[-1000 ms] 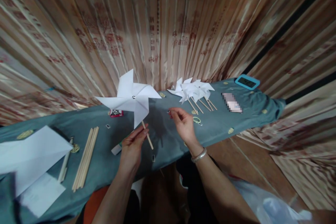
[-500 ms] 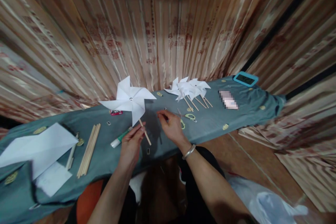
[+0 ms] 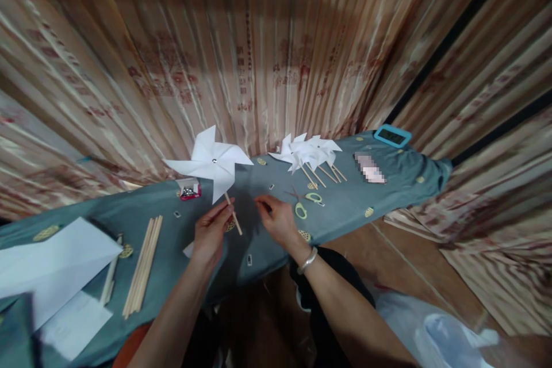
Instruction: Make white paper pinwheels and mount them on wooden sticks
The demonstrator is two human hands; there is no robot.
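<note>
A white paper pinwheel with a shiny pin at its centre stands raised over the table. My left hand pinches its wooden stick just below the blades. To the right, my right hand hovers apart from the pinwheel with thumb and fingertips drawn together; whether something small is between them cannot be made out. Green-handled scissors lie just beyond that hand. Only the white end of a glue tube shows from behind my left hand.
Several finished pinwheels lie at the back. Left are wooden sticks, a pen and white paper sheets. A small red box of pins sits behind the pinwheel. Right are a pixelated pink item and a blue-framed clock.
The pinwheel has turned slightly on its pin, and my left hand now covers most of the glue tube. My view has shifted a little; the right hand stays in its closed pose.
</note>
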